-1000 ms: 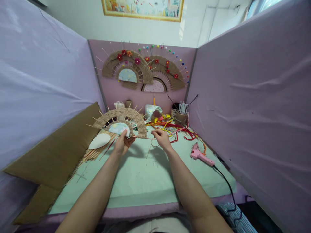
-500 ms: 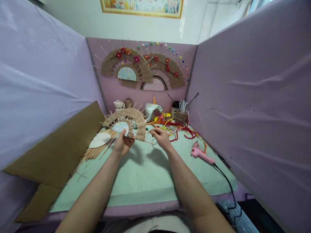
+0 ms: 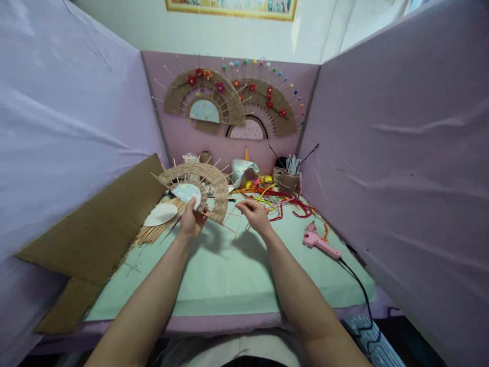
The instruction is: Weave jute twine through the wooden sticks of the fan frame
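From where I am standing, a person's left hand [image 3: 191, 223] is clamping its fingers on one half-round twine fan [image 3: 220, 196], tilting it above the surface [image 3: 229, 285], left of centre toward the far edge. Thin pale spokes are poking from its coiled tan band; a pastel-patterned half-disc [image 3: 187, 192] is filling its core. The right hand [image 3: 255, 215] is hovering just beside, fingers meeting at the tips, though whether they are gripping anything I cannot tell. Two overlapping flowered fans [image 3: 175, 99] are hanging on the back panel [image 3: 179, 145]. One pink glue gun [image 3: 323, 246] is lying near the right edge; one white oval [image 3: 161, 214] is resting on loose sticks [image 3: 147, 235] by the left.
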`<state>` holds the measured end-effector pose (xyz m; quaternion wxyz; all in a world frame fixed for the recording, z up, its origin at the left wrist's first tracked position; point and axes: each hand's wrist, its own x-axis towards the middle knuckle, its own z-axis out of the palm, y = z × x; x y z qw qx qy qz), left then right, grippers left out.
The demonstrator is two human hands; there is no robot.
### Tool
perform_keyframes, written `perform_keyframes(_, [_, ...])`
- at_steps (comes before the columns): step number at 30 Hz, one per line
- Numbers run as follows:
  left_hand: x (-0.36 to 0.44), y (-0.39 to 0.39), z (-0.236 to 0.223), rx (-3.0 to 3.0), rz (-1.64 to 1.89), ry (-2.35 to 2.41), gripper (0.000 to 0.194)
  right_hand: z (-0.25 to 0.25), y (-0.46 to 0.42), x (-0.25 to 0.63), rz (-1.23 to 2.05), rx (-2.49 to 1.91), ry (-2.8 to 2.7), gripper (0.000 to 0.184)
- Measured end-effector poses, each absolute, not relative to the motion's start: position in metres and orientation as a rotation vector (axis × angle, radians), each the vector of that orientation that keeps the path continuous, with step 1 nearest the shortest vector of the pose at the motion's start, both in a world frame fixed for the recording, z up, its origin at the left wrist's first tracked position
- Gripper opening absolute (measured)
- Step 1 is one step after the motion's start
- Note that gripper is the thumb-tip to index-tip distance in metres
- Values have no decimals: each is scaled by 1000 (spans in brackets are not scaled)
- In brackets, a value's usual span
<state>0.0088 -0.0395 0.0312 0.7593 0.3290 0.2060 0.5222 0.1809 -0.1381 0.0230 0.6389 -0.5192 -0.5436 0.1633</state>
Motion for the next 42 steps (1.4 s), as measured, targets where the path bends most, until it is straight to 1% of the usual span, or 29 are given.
perform_keyframes(3, [8, -36, 30, 683, 1159, 450, 22, 20, -136, 180, 373, -1174, -1266, 24])
perform_keyframes(6, [7, -34, 27, 633, 1149, 415, 17, 17, -136, 177, 377, -1164, -1273, 23])
perform_keyframes(8, [7, -34, 26, 614, 1097, 387, 18, 15, -135, 174, 388, -1155, -1276, 22])
perform_keyframes(14, [9, -39, 24, 561, 904, 408, 30, 11, -135, 162, 367, -1172, -1276, 25])
perform_keyframes(21, [15, -41, 14, 495, 774, 424, 31, 12, -137, 159, 248, -1181, -1248, 28])
perform_keyframes(25, [16, -38, 11, 531, 829, 466, 29, 13, -137, 160, 293, -1182, -1218, 29])
perform_keyframes(30, [13, -34, 14, 599, 1029, 500, 17, 11, -133, 164, 453, -1182, -1169, 32])
perform_keyframes(36, [10, -30, 17, 707, 1193, 520, 17, 6, -126, 172, 643, -1259, -1066, 38])
perform_keyframes(39, [8, -27, 16, 755, 1225, 531, 21, 6, -127, 173, 576, -1339, -1081, 39])
perform_keyframes(42, [7, -24, 15, 806, 1254, 552, 25, 7, -130, 171, 405, -1430, -1173, 39])
